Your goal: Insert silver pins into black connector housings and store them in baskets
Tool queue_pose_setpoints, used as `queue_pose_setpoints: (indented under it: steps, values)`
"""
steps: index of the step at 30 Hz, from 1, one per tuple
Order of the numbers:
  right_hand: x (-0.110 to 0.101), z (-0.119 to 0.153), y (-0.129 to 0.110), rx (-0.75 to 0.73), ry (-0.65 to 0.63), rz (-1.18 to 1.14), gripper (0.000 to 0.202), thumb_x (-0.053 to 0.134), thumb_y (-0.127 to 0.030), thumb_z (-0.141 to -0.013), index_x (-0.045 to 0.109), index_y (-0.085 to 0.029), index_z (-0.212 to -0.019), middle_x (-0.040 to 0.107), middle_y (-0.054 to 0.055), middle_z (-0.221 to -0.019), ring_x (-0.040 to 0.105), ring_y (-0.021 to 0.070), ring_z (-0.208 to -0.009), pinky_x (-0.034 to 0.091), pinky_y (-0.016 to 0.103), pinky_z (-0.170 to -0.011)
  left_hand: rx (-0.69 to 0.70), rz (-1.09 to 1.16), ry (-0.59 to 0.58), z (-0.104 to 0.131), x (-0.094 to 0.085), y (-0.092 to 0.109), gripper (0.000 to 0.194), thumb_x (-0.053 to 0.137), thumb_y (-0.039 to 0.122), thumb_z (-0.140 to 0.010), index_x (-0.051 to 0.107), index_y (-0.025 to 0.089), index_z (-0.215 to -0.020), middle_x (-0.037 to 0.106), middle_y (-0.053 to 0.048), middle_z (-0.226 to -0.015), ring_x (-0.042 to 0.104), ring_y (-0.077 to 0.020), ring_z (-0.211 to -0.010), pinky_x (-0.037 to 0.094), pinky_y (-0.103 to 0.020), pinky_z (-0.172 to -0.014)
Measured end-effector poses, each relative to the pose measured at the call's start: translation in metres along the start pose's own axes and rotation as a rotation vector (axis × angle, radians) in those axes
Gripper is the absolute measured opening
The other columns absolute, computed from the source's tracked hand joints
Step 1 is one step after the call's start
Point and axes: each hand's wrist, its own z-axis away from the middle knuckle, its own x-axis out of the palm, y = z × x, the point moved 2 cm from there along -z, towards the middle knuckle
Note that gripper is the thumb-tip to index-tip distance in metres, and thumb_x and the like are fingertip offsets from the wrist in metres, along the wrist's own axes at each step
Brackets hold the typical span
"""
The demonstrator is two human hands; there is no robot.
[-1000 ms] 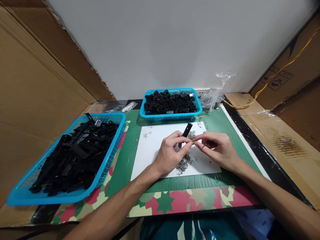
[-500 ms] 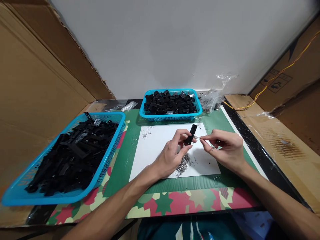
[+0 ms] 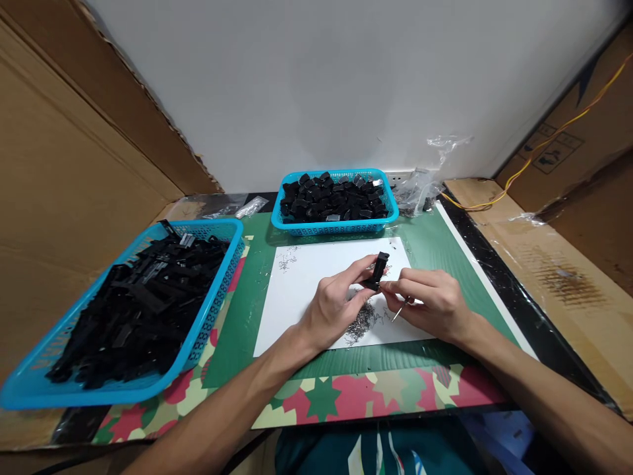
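Well, from my remote post I have both hands close together over the white sheet (image 3: 291,303), their fingertips nearly meeting. The left hand (image 3: 332,307) is clamped on a black plastic part (image 3: 379,269), thumb below and fingers behind, so the part stands roughly upright above the sheet. The right hand (image 3: 431,300) brings its thumb and forefinger to the lower end of that part — whatever they pinch there is too small for me to make out. I also see a thin metal rod (image 3: 401,310) gripped in the right hand, its tip slanting down toward the sheet. Just below the hands I see a pile of tiny metal pieces (image 3: 363,324) on the sheet. Off to the left sits a large blue basket (image 3: 216,303) of long black parts; behind the sheet, a smaller blue basket (image 3: 333,227) holds short black pieces — near a clear plastic bag (image 3: 420,191).
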Motion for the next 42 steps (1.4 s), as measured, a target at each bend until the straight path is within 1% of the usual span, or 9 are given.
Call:
queue_pose_setpoints:
  steps: [4,8,15,20,23,30,35,39,42]
  values:
    - [0.002,0.001,0.0,-0.034,-0.047,0.07,0.025,0.054,-0.012,-0.099,0.069,-0.021,-0.081,0.058,0.0,-0.062,0.051,0.0123,-0.055,0.034,0.029,-0.052,0.038,-0.042,0.024,0.001,-0.001,0.0,0.055,0.067,0.009,-0.092,0.056,0.024,-0.144,0.074,-0.005,-0.129,0.076,-0.0201,-0.11,0.063,-0.035,-0.101]
    - [0.001,0.0,0.0,-0.064,-0.056,0.116,0.027,0.05,-0.014,-0.102,0.071,-0.02,-0.087,0.06,0.0,-0.064,0.051,0.0129,-0.056,0.034,0.03,-0.052,0.049,-0.081,0.024,0.002,-0.001,-0.002,0.054,0.066,0.008,-0.092,0.057,0.023,-0.143,0.074,-0.006,-0.129,0.076,-0.0204,-0.11,0.065,-0.034,-0.098]
    - [0.0,0.002,0.001,-0.089,-0.067,0.03,0.021,0.051,-0.013,-0.103,0.07,-0.018,-0.097,0.061,0.0,-0.068,0.054,0.0125,-0.058,0.034,0.029,-0.052,0.033,-0.042,-0.022,0.001,-0.003,-0.003,0.055,0.065,0.006,-0.093,0.055,0.024,-0.144,0.074,-0.004,-0.128,0.074,-0.0191,-0.113,0.062,-0.033,-0.103]
    - [0.004,0.003,0.001,-0.113,-0.005,-0.019,0.017,0.052,-0.011,-0.103,0.068,-0.016,-0.099,0.06,0.0,-0.069,0.054,0.0123,-0.059,0.034,0.029,-0.052,0.087,-0.056,-0.029,0.0,-0.005,-0.001,0.057,0.063,0.003,-0.092,0.055,0.023,-0.144,0.073,-0.004,-0.131,0.073,-0.0197,-0.116,0.061,-0.032,-0.105]
    - [0.005,0.004,0.003,-0.115,-0.015,-0.018,0.017,0.053,-0.009,-0.102,0.068,-0.016,-0.097,0.058,0.0,-0.068,0.053,0.0126,-0.059,0.033,0.029,-0.053,0.119,-0.07,-0.042,0.0,-0.006,-0.001,0.059,0.06,0.001,-0.091,0.054,0.023,-0.146,0.07,-0.005,-0.136,0.072,-0.021,-0.12,0.06,-0.034,-0.107]
    - [0.003,0.005,0.008,-0.089,-0.049,-0.111,0.014,0.056,-0.014,-0.104,0.069,-0.017,-0.101,0.064,0.001,-0.075,0.057,0.0125,-0.064,0.036,0.027,-0.055,0.142,-0.066,-0.138,0.001,-0.006,-0.006,0.063,0.055,0.001,-0.094,0.049,0.025,-0.152,0.066,-0.006,-0.143,0.067,-0.0219,-0.128,0.056,-0.036,-0.112]
    - [-0.001,0.002,0.009,-0.081,-0.063,-0.11,0.015,0.057,-0.013,-0.103,0.071,-0.016,-0.104,0.063,0.001,-0.075,0.057,0.0124,-0.063,0.036,0.028,-0.054,0.092,-0.018,-0.176,0.001,-0.004,-0.008,0.063,0.057,0.008,-0.097,0.045,0.027,-0.156,0.068,-0.006,-0.14,0.07,-0.0227,-0.124,0.059,-0.036,-0.107]
    - [-0.009,-0.002,0.009,-0.083,-0.034,-0.12,0.017,0.056,-0.015,-0.104,0.073,-0.015,-0.105,0.062,0.001,-0.073,0.054,0.0119,-0.06,0.038,0.026,-0.054,-0.017,0.096,-0.149,-0.001,-0.001,-0.008,0.06,0.059,0.01,-0.096,0.049,0.025,-0.153,0.072,-0.006,-0.135,0.071,-0.0253,-0.121,0.062,-0.036,-0.101]
    - [-0.014,-0.003,0.012,-0.082,-0.038,-0.085,0.023,0.052,-0.013,-0.104,0.075,-0.017,-0.105,0.058,0.0,-0.068,0.05,0.0115,-0.055,0.036,0.025,-0.052,-0.094,0.169,-0.17,-0.004,0.0,-0.004,0.055,0.059,0.013,-0.098,0.053,0.025,-0.151,0.072,-0.007,-0.134,0.073,-0.0256,-0.117,0.064,-0.036,-0.095]
